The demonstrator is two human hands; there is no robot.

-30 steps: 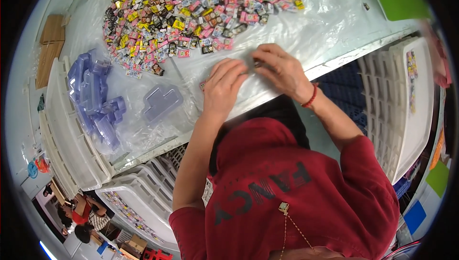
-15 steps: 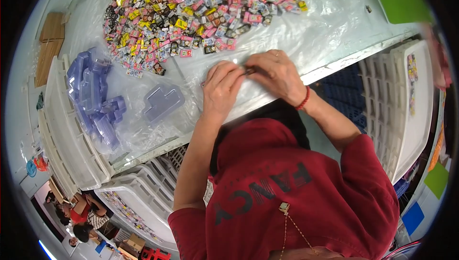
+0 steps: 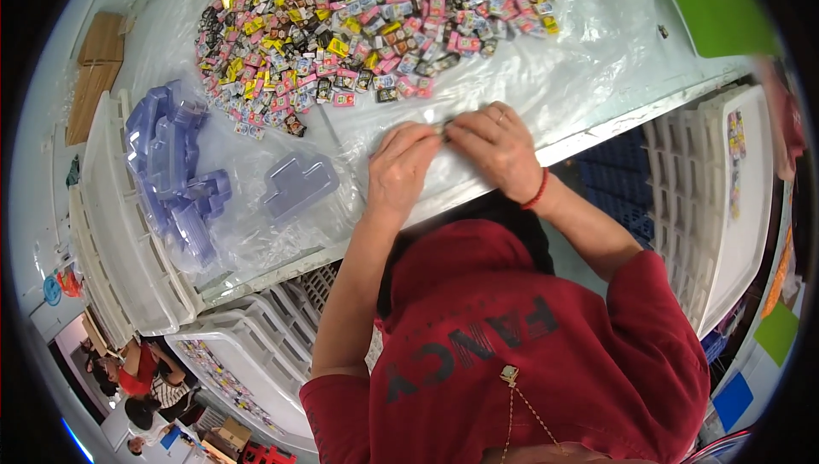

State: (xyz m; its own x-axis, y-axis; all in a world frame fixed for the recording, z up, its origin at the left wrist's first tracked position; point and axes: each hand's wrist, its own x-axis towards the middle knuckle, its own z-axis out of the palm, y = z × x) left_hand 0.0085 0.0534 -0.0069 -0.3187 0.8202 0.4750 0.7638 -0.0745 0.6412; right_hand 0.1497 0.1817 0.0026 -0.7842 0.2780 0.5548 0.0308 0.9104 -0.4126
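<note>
Both hands, left hand (image 3: 401,165) and right hand (image 3: 493,147), pinch one small packet (image 3: 444,128) at the near table edge (too small to make out), while the far candy pile (image 3: 367,29) looks barely dented.

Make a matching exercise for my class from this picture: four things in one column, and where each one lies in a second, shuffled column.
Things:
1. heap of small coloured packets
2. pile of clear blue plastic shells
3. single plastic shell
4. red bracelet

Places:
A. on the right wrist
B. at the table's left end, beside a white tray
C. spread over the far side of the table
D. alone on the clear sheet, left of the left hand

Pairs: 1-C, 2-B, 3-D, 4-A
</note>
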